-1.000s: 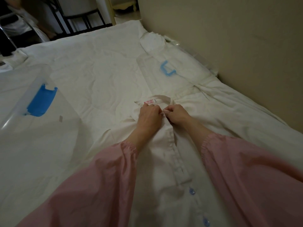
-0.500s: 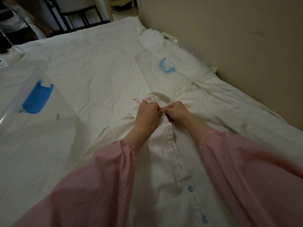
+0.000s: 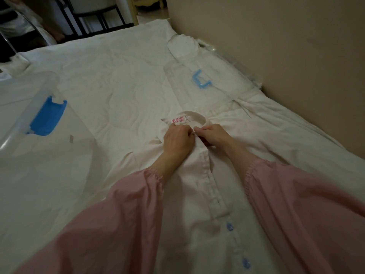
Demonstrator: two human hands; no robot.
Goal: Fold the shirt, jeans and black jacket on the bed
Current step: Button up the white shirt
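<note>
Shirt [image 3: 194, 186] | likely light, limp; grip seams | on bed [image 3: 118, 86] | your left hand [image 3: 178, 139] and right hand [image 3: 213, 135] pinch its placket [image 3: 214, 196] below collar [image 3: 194, 116]

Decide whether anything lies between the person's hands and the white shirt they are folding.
Nothing visible does. The left hand and right hand pinch the shirt just below its collar. The clear lid lies beyond the collar and the clear box to the left, both apart from the hands.
</note>
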